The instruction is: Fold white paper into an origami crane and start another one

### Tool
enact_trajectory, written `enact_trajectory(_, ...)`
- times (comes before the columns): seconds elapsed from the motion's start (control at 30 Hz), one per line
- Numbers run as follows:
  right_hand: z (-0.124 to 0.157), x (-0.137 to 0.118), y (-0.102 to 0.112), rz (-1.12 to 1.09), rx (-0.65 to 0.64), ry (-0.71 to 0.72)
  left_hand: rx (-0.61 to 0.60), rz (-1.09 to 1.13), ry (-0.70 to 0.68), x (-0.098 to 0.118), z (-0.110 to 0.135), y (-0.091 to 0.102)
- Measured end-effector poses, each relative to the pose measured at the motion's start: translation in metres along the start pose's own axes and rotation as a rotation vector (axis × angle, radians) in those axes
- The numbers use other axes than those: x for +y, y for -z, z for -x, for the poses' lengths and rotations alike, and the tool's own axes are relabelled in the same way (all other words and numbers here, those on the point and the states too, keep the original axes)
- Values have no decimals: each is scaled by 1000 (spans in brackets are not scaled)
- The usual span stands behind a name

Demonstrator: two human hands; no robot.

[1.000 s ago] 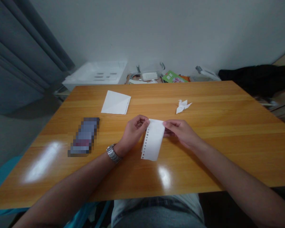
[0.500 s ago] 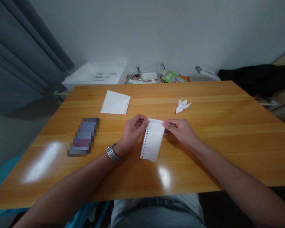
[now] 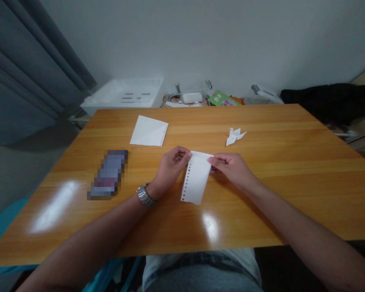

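A folded white paper strip (image 3: pixel 197 178) with a row of punched holes down its left edge hangs over the wooden table (image 3: pixel 292 170). My left hand (image 3: pixel 170 168), a metal watch at its wrist, pinches the strip's top left corner. My right hand (image 3: pixel 232 168) pinches the top right corner. Both hands are closed on the paper, and its lower end rests near the tabletop.
A flat white sheet (image 3: pixel 149 131) with a punched edge lies at the back left. A small white paper crane (image 3: pixel 235 136) sits at the back right. A blurred dark object (image 3: pixel 108 174) lies to the left. Clutter and a white box (image 3: pixel 124 95) stand behind the table.
The strip has been lifted slightly, so its lower end sits a little higher. Both hands have stayed almost in place.
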State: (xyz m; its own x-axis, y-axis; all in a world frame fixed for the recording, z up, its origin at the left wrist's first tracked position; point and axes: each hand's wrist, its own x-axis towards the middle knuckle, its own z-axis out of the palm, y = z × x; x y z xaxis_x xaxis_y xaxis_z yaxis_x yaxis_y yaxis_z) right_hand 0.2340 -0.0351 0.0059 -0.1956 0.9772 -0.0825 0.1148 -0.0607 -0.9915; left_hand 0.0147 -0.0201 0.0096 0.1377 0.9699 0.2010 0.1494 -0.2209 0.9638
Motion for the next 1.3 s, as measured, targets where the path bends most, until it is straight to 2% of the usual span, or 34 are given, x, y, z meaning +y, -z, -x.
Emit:
enact_trajectory(0.17, -1, 2, 2, 76, 32, 36, -17, 80, 74, -1, 0, 0)
enact_trajectory(0.3, -2, 3, 3, 91, 74, 54, -104, 207, 160, 0, 2, 2)
enact_trajectory(0.47, -4, 5, 7, 90, 155, 81, -208, 175, 166, 0, 2, 5)
enact_trajectory(0.77, -5, 4, 5, -29, 167, 60, -85, 147, 116, -5, 1, 2)
enact_trajectory(1.0, -2, -3, -2, -167, 145, 7, -74, 160, 142, -3, 0, 3)
enact_trajectory(1.17, 0, -1, -1, -97, 51, 9, -69, 193, 194, -2, -1, 3)
enact_trajectory(1.3, -1, 3, 2, -24, 42, 23, -78, 203, 202, -2, -1, 4)
